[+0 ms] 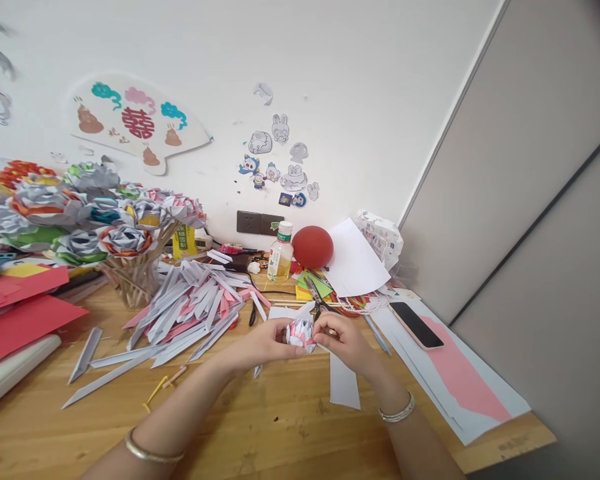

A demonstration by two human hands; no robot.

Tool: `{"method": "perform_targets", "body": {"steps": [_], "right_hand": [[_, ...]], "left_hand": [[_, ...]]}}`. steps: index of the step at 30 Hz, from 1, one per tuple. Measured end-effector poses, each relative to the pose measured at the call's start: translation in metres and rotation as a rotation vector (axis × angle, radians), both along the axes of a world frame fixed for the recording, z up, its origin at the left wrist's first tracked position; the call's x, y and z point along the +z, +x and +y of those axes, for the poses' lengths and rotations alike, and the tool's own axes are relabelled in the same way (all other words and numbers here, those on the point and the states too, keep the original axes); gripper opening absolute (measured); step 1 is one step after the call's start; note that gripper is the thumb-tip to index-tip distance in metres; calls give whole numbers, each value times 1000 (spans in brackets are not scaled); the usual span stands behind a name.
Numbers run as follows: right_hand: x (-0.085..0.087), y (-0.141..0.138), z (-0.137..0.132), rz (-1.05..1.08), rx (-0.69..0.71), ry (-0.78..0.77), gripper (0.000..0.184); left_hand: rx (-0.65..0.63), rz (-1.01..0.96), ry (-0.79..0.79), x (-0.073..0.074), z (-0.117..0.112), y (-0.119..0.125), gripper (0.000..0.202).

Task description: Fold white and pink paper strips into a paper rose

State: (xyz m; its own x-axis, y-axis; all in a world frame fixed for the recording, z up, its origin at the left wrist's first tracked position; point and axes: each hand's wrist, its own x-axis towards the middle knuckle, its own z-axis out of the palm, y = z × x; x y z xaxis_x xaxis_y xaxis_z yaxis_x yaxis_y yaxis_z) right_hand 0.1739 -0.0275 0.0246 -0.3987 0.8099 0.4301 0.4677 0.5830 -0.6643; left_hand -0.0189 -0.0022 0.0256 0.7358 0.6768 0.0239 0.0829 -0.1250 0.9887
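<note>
Between my two hands, above the wooden table, is a small paper flower (300, 333) of folded white and pink strips. My left hand (271, 345) grips it from the left, thumb in front and fingers behind. At its right edge my right hand (341, 339) is closed in a pinch on the flower's folded paper; the fingertips partly hide what they hold. Just behind the flower lie scissors (316, 293) with dark handles. A white paper strip (344, 381) lies on the table below my right hand.
Folded paper strips (190, 307) are heaped to the left, near a vase (133, 277) of finished paper flowers (80, 213). A bottle (281, 253), a red balloon-like ball (313, 247) and white paper (357, 260) stand at the back. A phone (416, 325) lies on sheets at right.
</note>
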Motion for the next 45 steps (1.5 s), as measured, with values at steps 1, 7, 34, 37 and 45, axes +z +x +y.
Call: {"method": "perform_targets", "body": {"steps": [1,7,34,37,45], "right_hand": [[0,0,0,3,3,-4,14],[-1,-2,1,23,3,-23,13],[-1,-3,0,126,10,78,11],[-1,-2,0,166,31,132,9],[-2,-5,-3,-4,-58,289,12]], "left_hand": [[-2,2,2,-1,0,0,30],[21,32,24,-5,2,0,31],[24,-35,-54,3,0,-1,25],[24,-46,-64,6,-1,-2,24],[48,-33,-51,6,-2,-2,19]]}}
